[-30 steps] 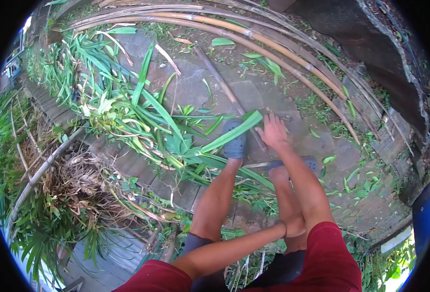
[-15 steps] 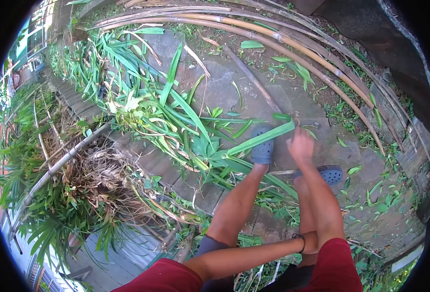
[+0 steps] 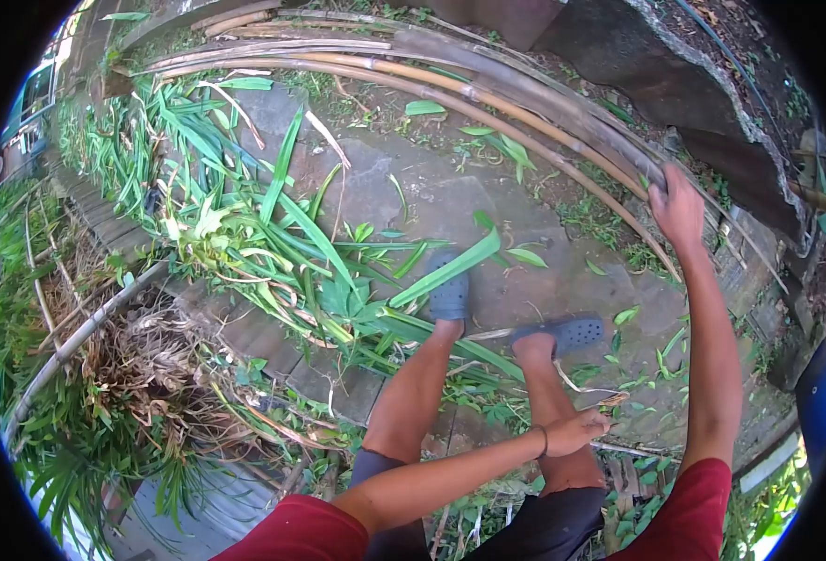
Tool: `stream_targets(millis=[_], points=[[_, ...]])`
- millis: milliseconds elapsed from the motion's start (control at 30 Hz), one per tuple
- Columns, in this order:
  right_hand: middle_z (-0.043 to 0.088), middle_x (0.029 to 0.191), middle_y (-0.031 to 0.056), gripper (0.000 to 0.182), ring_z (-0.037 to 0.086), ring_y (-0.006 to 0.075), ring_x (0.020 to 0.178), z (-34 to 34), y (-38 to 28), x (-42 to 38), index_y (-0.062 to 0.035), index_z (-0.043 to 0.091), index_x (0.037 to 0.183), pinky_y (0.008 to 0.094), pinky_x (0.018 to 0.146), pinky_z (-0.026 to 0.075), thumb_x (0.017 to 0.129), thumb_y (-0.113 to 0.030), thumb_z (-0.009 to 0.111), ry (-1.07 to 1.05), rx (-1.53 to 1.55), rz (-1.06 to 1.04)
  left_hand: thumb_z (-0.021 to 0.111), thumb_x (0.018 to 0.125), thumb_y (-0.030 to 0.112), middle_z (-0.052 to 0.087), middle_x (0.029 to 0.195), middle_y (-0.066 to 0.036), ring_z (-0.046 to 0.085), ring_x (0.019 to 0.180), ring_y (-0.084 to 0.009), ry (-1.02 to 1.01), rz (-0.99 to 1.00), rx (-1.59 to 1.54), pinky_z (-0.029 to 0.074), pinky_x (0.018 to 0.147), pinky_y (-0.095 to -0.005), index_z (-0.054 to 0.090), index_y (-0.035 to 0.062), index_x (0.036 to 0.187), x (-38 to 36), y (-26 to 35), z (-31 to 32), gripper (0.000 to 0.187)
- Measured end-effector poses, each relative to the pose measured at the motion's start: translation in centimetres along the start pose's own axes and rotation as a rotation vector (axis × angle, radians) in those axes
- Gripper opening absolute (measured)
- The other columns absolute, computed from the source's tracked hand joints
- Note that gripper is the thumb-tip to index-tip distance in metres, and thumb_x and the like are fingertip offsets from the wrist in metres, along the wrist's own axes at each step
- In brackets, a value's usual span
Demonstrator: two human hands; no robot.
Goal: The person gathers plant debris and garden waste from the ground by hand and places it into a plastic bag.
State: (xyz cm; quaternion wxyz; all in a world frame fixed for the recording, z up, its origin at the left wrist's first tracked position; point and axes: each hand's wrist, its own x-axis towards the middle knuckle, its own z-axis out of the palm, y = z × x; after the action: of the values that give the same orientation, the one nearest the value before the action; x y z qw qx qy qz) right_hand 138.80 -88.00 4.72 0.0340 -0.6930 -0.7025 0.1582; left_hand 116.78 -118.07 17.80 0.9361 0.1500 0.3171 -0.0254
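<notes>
My right hand (image 3: 679, 213) is closed around the near end of a long greyish wooden stick (image 3: 548, 101). The stick is blurred and overlaps the bamboo poles (image 3: 516, 114) on the ground. My left hand (image 3: 581, 430), with a dark band at the wrist, is held low by my right knee. Its fingers are curled, and what they hold, if anything, cannot be made out. A thin dry strip (image 3: 611, 399) shows just beyond those fingers. Long cut green leaves (image 3: 287, 173) lie heaped ahead of my feet, one blade (image 3: 455, 269) lying across my left clog (image 3: 448, 297).
Stone paving (image 3: 450, 206) runs under my feet. A rusty metal sheet (image 3: 609, 51) borders the right side. To the left are a row of edging blocks (image 3: 333, 383), dry brown foliage (image 3: 165, 365), a slanting pole (image 3: 86, 337) and leafy plants (image 3: 29, 271).
My right hand has moved right and away from the leaf blade, over to the bamboo poles. The stick that lay on the paving has swung up with it. My left hand now shows beside the knee.
</notes>
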Motion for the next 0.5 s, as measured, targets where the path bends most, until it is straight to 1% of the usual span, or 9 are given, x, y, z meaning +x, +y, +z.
stream_targets(millis=[67,133,233,267,300,367,400,467,500], points=[[0.062,0.117,0.0188,0.045,0.063,0.0402,0.100,0.5,0.2,2.0,-0.0069,0.056,0.126,0.0484,0.081,0.052,0.084,-0.020,0.067,0.013,-0.043,-0.024,0.046,0.106,0.033,0.057,0.131,-0.013,0.055,0.121,-0.0221,0.000,-0.007,0.006,0.042,0.104,-0.0330,0.049,-0.0014,0.132,-0.2,0.4,0.3,0.044],[0.055,0.125,0.0181,0.051,0.058,0.0397,0.110,1.3,-0.4,3.4,-0.0113,0.053,0.132,0.0476,0.088,0.050,0.085,-0.022,0.068,0.142,-0.084,0.191,0.046,0.106,0.035,0.057,0.131,-0.013,0.055,0.121,-0.0220,-0.014,-0.030,0.010,0.043,0.103,-0.0332,0.049,-0.0012,0.132,-0.3,0.6,0.6,0.045],[0.051,0.129,0.0170,0.058,0.054,0.0361,0.116,2.1,-1.5,2.9,-0.0142,0.048,0.140,0.0471,0.091,0.047,0.086,-0.022,0.068,0.234,-0.235,0.146,0.046,0.106,0.038,0.058,0.128,-0.013,0.056,0.117,-0.0213,-0.040,-0.101,0.024,0.044,0.100,-0.0333,0.049,-0.0007,0.132,-0.8,1.0,0.6,0.047],[0.054,0.125,0.0144,0.049,0.052,0.0324,0.117,2.5,-1.8,2.4,-0.0124,0.054,0.132,0.0460,0.094,0.044,0.086,-0.020,0.069,0.251,-0.308,0.142,0.046,0.106,0.039,0.058,0.126,-0.012,0.057,0.114,-0.0207,-0.060,-0.133,0.039,0.045,0.098,-0.0333,0.049,-0.0004,0.132,-0.8,1.0,0.6,0.047],[0.054,0.125,0.0144,0.049,0.052,0.0324,0.117,3.2,-2.1,1.9,-0.0124,0.054,0.132,0.0460,0.094,0.044,0.086,-0.020,0.069,0.251,-0.310,0.142,0.046,0.106,0.039,0.058,0.126,-0.012,0.057,0.114,-0.0207,-0.062,-0.131,0.038,0.045,0.098,-0.0333,0.049,-0.0004,0.132,-0.8,0.9,0.7,0.047],[0.056,0.117,0.0124,0.038,0.056,0.0308,0.110,4.3,-2.8,1.3,-0.0110,0.059,0.123,0.0435,0.092,0.045,0.086,-0.018,0.067,0.104,-0.309,0.203,0.046,0.106,0.040,0.059,0.114,-0.009,0.057,0.103,-0.0185,0.016,-0.060,0.073,0.046,0.092,-0.0325,0.051,0.0003,0.126,-0.9,0.1,1.1,0.045],[0.057,0.115,0.0137,0.033,0.059,0.0322,0.106,4.6,-2.9,1.2,-0.0088,0.060,0.117,0.0447,0.090,0.048,0.085,-0.017,0.066,-0.046,-0.144,0.130,0.046,0.106,0.040,0.059,0.114,-0.009,0.057,0.103,-0.0185,0.019,-0.061,0.076,0.046,0.092,-0.0325,0.051,0.0003,0.126,-0.7,-0.3,1.1,0.045],[0.058,0.115,0.0148,0.033,0.060,0.0335,0.105,6.0,-2.6,1.1,-0.0079,0.060,0.117,0.0462,0.090,0.049,0.086,-0.016,0.065,-0.067,-0.141,0.065,0.048,0.105,0.039,0.056,0.101,-0.006,0.056,0.091,-0.0166,0.046,0.015,-0.056,0.047,0.084,-0.0326,0.054,0.0007,0.118,-0.3,-0.3,1.4,0.041],[0.058,0.115,0.0160,0.032,0.061,0.0347,0.104,7.1,-2.9,1.3,-0.0070,0.060,0.117,0.0476,0.089,0.050,0.086,-0.014,0.063,-0.086,-0.131,-0.003,0.048,0.105,0.039,0.056,0.101,-0.006,0.056,0.091,-0.0166,0.071,0.009,-0.051,0.047,0.084,-0.0326,0.054,0.0007,0.118,-0.1,-0.4,1.7,0.041]])
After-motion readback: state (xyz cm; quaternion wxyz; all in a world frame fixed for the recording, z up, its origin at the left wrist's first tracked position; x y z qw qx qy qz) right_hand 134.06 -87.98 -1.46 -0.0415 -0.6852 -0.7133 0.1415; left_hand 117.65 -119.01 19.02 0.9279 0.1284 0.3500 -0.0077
